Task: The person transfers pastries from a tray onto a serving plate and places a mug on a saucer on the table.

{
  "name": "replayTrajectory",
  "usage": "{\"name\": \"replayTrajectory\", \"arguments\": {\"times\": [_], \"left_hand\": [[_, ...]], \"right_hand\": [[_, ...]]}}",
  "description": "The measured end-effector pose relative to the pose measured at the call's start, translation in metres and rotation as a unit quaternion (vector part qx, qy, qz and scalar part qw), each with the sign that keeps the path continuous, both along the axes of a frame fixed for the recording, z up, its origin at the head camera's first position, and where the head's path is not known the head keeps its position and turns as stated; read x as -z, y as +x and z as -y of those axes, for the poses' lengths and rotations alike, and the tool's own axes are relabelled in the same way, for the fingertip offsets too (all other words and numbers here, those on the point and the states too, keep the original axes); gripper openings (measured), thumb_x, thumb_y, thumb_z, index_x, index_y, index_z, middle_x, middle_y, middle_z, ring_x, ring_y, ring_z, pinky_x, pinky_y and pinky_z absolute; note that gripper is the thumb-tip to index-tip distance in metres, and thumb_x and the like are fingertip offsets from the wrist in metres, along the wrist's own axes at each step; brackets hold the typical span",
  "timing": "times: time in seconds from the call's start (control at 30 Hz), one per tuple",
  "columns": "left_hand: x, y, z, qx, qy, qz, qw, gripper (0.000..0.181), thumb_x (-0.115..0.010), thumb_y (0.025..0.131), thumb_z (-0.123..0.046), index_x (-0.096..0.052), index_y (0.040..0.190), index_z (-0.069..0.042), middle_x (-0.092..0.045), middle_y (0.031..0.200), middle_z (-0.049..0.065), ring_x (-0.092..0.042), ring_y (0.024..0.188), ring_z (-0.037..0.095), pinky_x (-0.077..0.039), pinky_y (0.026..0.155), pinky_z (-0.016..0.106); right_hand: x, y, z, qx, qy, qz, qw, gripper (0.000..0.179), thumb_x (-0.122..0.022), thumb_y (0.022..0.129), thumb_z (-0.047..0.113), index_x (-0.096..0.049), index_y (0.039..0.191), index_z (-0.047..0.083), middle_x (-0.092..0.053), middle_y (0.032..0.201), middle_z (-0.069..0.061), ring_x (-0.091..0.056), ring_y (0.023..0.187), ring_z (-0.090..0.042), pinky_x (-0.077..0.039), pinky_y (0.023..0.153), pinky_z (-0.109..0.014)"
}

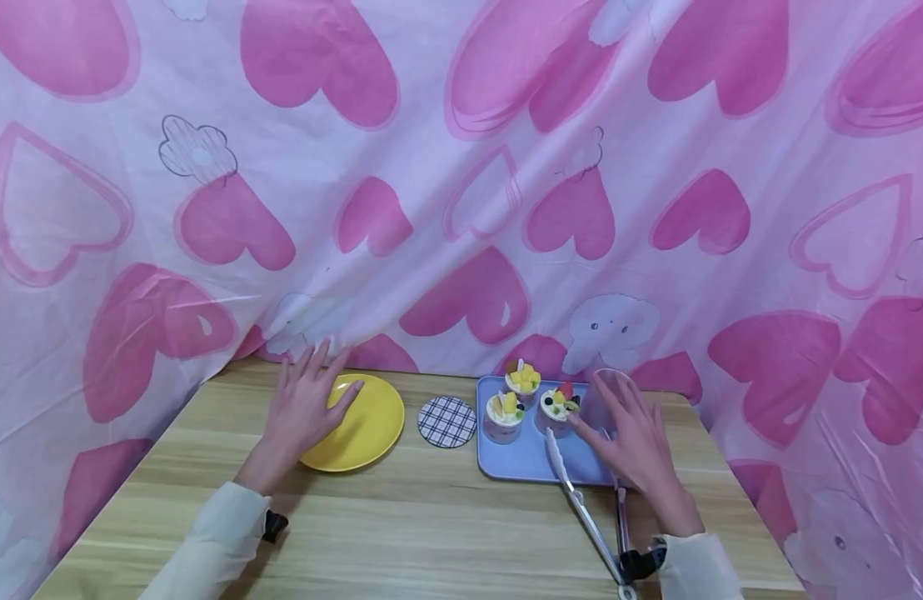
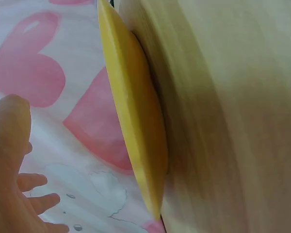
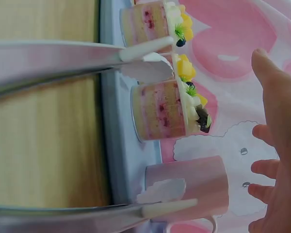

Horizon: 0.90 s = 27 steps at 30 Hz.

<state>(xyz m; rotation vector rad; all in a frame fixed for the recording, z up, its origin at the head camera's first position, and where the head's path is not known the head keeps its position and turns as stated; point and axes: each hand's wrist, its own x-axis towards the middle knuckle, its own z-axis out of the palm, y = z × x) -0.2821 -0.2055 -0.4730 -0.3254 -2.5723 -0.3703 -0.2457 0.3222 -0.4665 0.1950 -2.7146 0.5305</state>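
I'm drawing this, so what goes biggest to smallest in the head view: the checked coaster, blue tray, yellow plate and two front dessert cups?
1. Blue tray
2. Yellow plate
3. Checked coaster
4. Left front cup and right front cup: too alike to rank

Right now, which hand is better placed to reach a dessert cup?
Probably the right hand: empty, fingers spread, it is near the blue tray holding the dessert cups, with the tongs close by. The left hand is farther off, by the yellow plate.
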Motion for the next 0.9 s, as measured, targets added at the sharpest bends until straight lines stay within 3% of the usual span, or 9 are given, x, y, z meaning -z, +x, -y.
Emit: {"name": "replayTrajectory", "arguments": {"times": [0.2, 0.27, 0.43, 0.67, 0.9], "left_hand": [[0.007, 0.004, 0.003, 0.002, 0.033, -0.036, 0.9988, 0.067, -0.071, 0.101, -0.043, -0.053, 0.16, -0.015, -0.053, 0.161, 0.029, -0.053, 0.144, 0.053, -0.042, 0.116, 0.078], [0.009, 0.006, 0.003, 0.0, 0.047, -0.041, 0.9981, 0.066, -0.071, 0.101, -0.042, -0.055, 0.158, -0.014, -0.055, 0.159, 0.029, -0.056, 0.141, 0.054, -0.046, 0.113, 0.077], [0.012, 0.009, 0.003, -0.008, 0.08, -0.036, 0.9961, 0.062, -0.069, 0.103, -0.041, -0.057, 0.156, -0.012, -0.057, 0.157, 0.029, -0.058, 0.137, 0.057, -0.048, 0.11, 0.076], [0.015, 0.014, 0.007, -0.015, 0.13, -0.01, 0.9913, 0.06, -0.071, 0.103, -0.037, -0.058, 0.156, -0.01, -0.057, 0.157, 0.03, -0.058, 0.138, 0.055, -0.05, 0.108, 0.075], [0.022, 0.012, 0.017, 0.011, 0.216, 0.039, 0.9756, 0.057, -0.058, 0.111, -0.039, -0.057, 0.153, 0.001, -0.06, 0.154, 0.029, -0.055, 0.143, 0.052, -0.044, 0.119, 0.07]], "right_hand": [[0.008, 0.012, 0.0, -0.007, -0.026, -0.025, 0.9993, 0.093, -0.073, 0.093, 0.065, -0.036, 0.17, 0.03, -0.025, 0.181, -0.012, -0.022, 0.165, -0.048, -0.001, 0.128, -0.083], [0.01, 0.017, 0.0, 0.006, -0.029, -0.013, 0.9995, 0.093, -0.073, 0.093, 0.066, -0.038, 0.17, 0.028, -0.023, 0.181, -0.013, -0.019, 0.165, -0.049, -0.007, 0.127, -0.085], [0.016, 0.03, 0.002, 0.037, -0.036, 0.054, 0.9972, 0.098, -0.071, 0.092, 0.071, -0.037, 0.17, 0.023, -0.019, 0.181, -0.021, -0.018, 0.163, -0.055, -0.024, 0.117, -0.09], [0.03, 0.046, 0.001, 0.031, -0.056, 0.119, 0.9909, 0.113, -0.071, 0.088, 0.078, -0.03, 0.172, 0.013, -0.015, 0.179, -0.027, -0.018, 0.16, -0.058, -0.027, 0.118, -0.086], [0.035, 0.055, -0.002, 0.06, -0.067, 0.227, 0.9698, 0.124, -0.066, 0.086, 0.085, -0.016, 0.175, 0.014, -0.012, 0.178, -0.032, -0.016, 0.159, -0.06, -0.029, 0.119, -0.083]]}}
